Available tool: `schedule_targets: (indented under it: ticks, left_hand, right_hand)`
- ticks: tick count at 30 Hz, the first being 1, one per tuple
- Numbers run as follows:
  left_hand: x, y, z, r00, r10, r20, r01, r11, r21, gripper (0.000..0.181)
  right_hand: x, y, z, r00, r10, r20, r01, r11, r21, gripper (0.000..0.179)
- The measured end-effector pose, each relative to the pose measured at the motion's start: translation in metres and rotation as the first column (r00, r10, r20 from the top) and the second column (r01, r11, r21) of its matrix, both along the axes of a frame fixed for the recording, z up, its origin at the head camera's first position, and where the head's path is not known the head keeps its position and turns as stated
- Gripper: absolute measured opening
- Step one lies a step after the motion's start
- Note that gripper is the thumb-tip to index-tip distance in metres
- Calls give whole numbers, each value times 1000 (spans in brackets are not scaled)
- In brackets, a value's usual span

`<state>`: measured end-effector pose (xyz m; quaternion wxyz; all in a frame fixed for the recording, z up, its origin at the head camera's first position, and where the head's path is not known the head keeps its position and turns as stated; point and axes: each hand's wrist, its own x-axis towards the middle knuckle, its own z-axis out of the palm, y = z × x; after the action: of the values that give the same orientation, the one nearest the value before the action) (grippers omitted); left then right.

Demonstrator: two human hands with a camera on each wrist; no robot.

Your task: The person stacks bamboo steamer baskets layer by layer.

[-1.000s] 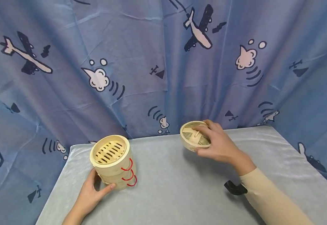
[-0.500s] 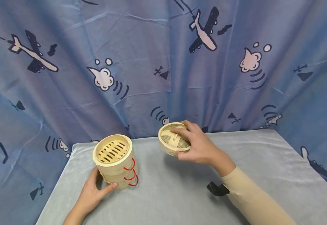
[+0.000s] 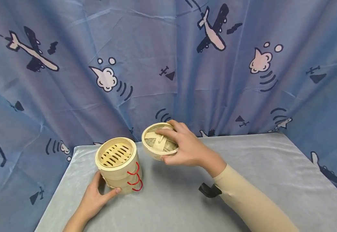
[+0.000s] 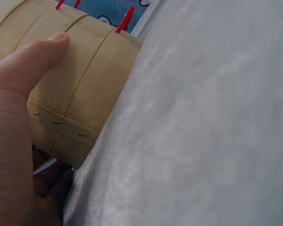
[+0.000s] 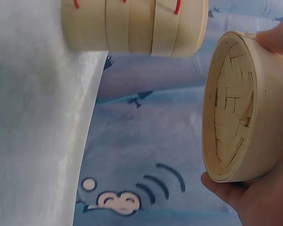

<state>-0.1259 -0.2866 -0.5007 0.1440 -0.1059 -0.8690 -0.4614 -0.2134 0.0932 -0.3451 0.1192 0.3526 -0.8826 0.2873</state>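
A round bamboo steamer [image 3: 117, 176] of stacked tiers stands at the left of the table, its slatted top tier uncovered. Red loops hang on its right side. My left hand [image 3: 91, 199] grips it low down, and in the left wrist view the thumb [image 4: 49, 49] lies along the wall. My right hand [image 3: 190, 148] holds the woven steamer lid [image 3: 158, 144] by its rim, in the air just right of the stack and apart from it. The right wrist view shows the lid's woven underside, tilted, with the steamer's tiers [image 5: 141, 28] close by.
A grey cloth [image 3: 168, 199] covers the table. Behind it hangs a blue curtain [image 3: 145, 64] printed with planes and clouds. A black piece [image 3: 210, 190] sticks out at the right sleeve.
My right hand has carried the lid leftward, from well right of the steamer to close beside it. The left hand keeps its grip and the stack stays in place.
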Motion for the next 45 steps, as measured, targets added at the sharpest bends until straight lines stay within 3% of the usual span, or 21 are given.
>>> schedule_targets:
  ticks: [11, 20, 45]
  left_hand:
    - [-1, -1, 1, 1000, 2, 3, -2, 1000, 6, 87]
    - [-1, -3, 0, 1000, -11, -2, 11, 1000, 10, 89]
    - [-3, -4, -1, 1000, -6, 4, 6, 1000, -5, 88]
  right_hand:
    - [-5, -39, 7, 995, 98, -29, -98, 995, 13, 82]
    - [-7, -61, 10, 993, 120, 5, -120, 991, 54, 82]
    - [-17, -108, 8, 988, 154, 4, -154, 983, 99, 83]
